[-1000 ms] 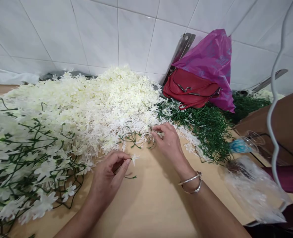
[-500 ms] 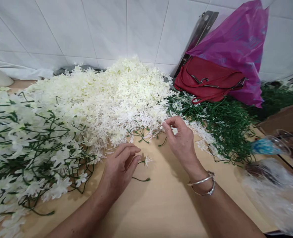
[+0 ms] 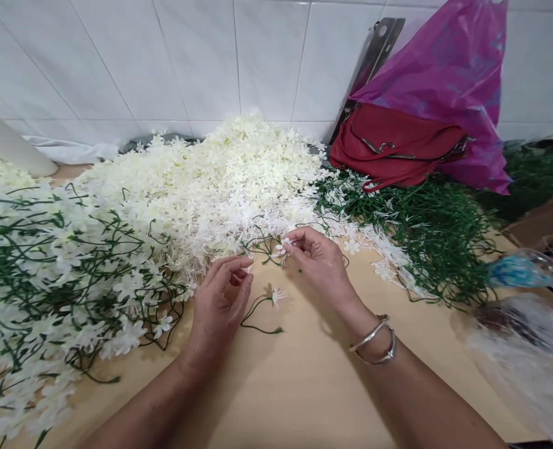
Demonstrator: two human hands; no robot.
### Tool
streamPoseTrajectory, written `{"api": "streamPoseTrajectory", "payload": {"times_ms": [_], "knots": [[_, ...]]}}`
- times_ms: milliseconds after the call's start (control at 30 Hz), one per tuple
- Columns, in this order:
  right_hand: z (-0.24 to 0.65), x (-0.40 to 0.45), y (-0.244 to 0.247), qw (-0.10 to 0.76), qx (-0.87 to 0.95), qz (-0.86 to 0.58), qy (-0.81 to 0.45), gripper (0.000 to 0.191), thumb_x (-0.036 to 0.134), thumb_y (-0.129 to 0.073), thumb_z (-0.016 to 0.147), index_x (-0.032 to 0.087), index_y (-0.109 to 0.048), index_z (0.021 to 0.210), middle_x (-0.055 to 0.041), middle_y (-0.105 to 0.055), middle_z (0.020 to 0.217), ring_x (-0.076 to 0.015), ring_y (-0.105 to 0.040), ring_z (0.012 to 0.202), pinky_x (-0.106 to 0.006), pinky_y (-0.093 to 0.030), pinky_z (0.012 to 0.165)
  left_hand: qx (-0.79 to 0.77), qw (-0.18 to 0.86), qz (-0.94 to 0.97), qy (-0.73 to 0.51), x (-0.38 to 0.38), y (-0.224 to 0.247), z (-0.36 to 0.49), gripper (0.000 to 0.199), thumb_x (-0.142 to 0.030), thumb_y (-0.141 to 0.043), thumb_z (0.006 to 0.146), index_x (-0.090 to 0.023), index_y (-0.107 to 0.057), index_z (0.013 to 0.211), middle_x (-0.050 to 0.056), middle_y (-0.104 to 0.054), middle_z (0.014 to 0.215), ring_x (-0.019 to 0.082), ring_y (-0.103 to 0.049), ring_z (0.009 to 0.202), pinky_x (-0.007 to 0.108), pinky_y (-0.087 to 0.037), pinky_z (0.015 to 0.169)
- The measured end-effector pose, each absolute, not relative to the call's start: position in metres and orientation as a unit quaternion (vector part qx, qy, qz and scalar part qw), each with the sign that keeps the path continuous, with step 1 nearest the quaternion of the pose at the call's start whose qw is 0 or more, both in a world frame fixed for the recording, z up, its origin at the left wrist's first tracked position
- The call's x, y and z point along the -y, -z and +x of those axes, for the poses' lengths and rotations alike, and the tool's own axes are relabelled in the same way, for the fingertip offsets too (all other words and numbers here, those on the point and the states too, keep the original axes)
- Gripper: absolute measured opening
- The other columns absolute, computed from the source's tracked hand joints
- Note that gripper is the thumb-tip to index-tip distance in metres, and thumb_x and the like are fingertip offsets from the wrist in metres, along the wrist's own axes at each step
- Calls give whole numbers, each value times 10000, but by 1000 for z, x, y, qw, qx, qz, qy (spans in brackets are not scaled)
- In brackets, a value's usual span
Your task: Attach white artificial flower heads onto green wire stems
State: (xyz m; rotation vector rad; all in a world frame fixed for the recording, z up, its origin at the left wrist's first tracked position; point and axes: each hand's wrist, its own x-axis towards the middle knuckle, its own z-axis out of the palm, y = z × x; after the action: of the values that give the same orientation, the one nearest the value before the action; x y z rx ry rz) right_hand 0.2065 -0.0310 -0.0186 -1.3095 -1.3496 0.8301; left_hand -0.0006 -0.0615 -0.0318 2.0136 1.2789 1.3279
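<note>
Between the thumb and fingertips of my right hand (image 3: 320,265) is a small white artificial flower (image 3: 283,246). My left hand (image 3: 224,296) is closed in a loose pinch, and a thin white stamen piece (image 3: 250,257) shows at its fingertips. Just right of my left hand, a green stem with a white stamen tip (image 3: 276,297) lies on the table (image 3: 304,374). Behind both hands spreads a big heap of white artificial blossoms (image 3: 252,162). A few loose green stems (image 3: 262,244) rest at the heap's front edge.
At left lies a pile of white flowers on green stems (image 3: 93,280). Bare green stems (image 3: 435,231) are heaped at right, below a red handbag (image 3: 398,146) and a purple plastic bag (image 3: 449,81). Clear plastic (image 3: 519,355) and a blue-patterned cup (image 3: 524,269) lie further right.
My right hand has moved left toward my left hand, with the white flower in its fingers. My left hand has risen slightly, and a stamen piece now shows at its fingertips.
</note>
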Motion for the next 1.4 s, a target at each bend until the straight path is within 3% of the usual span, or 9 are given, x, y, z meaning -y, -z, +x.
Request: {"api": "streamPoseTrajectory", "payload": {"times_ms": [167,367,533,700,1000,1133,1233,1333,1400], "knots": [[203,33,18,534,561,-542,-326,56,257,-679,870,222,-663,830,17,-626,719,-157,-546,659,-284,-431,630,-459,212,716,-480,62,31,0,197,-163,-598,987,-211,-700,1148,55,-688,1080,143,-659,817,272,-546,790],[204,29,27,545,543,-526,-363,154,253,-682,867,208,-739,1003,-19,-685,818,-185,-619,754,-304,-493,692,-449,215,722,-481,62,30,0,214,-154,-601,977,-223,-707,1148,51,-694,1067,150,-669,824,277,-546,799],[203,29,26,547,567,-523,-325,79,245,-686,875,215,-757,856,-49,-730,917,-205,-653,833,-342,-498,769,-450,214,720,-484,62,30,0,236,-143,-598,976,-228,-694,1175,51,-694,1064,155,-674,839,282,-547,811],[190,42,14,519,588,-506,-359,43,226,-719,880,233,-754,855,-20,-742,849,-204,-670,822,-338,-506,770,-440,213,723,-489,62,32,3,242,-167,-648,961,-230,-682,1191,34,-721,974,155,-678,808,270,-544,762],[180,52,16,488,621,-467,-397,104,252,-681,956,236,-783,951,-26,-794,922,-200,-727,863,-326,-561,794,-476,411,595,-501,56,42,-3,159,-339,-702,955,-201,-755,1013,37,-782,871,178,-743,825,269,-568,769],[188,30,13,493,643,-531,-247,121,211,-638,983,215,-758,1004,-67,-776,990,-238,-714,939,-388,-568,868,-483,474,522,-519,53,38,-3,193,-380,-753,902,-189,-738,932,18,-768,790,167,-743,772,245,-562,742],[189,0,7,385,731,-561,-49,248,103,-599,967,184,-737,1157,-140,-726,1135,-298,-670,1058,-467,-528,952,-478,480,516,-525,52,35,-3,224,-403,-753,899,-181,-736,923,20,-764,773,166,-739,756,244,-553,731],[189,-26,3,256,765,-590,31,193,59,-583,937,163,-745,922,-166,-715,1031,-333,-657,969,-495,-520,890,-482,480,508,-529,51,35,-4,256,-429,-736,914,-175,-746,938,25,-768,765,166,-743,745,242,-543,708],[193,-33,3,265,763,-588,34,188,78,-577,946,175,-712,858,-152,-710,979,-321,-658,938,-483,-523,880,-486,487,493,-532,50,37,-5,268,-439,-725,924,-174,-756,952,25,-770,765,163,-747,736,238,-540,691]]}}
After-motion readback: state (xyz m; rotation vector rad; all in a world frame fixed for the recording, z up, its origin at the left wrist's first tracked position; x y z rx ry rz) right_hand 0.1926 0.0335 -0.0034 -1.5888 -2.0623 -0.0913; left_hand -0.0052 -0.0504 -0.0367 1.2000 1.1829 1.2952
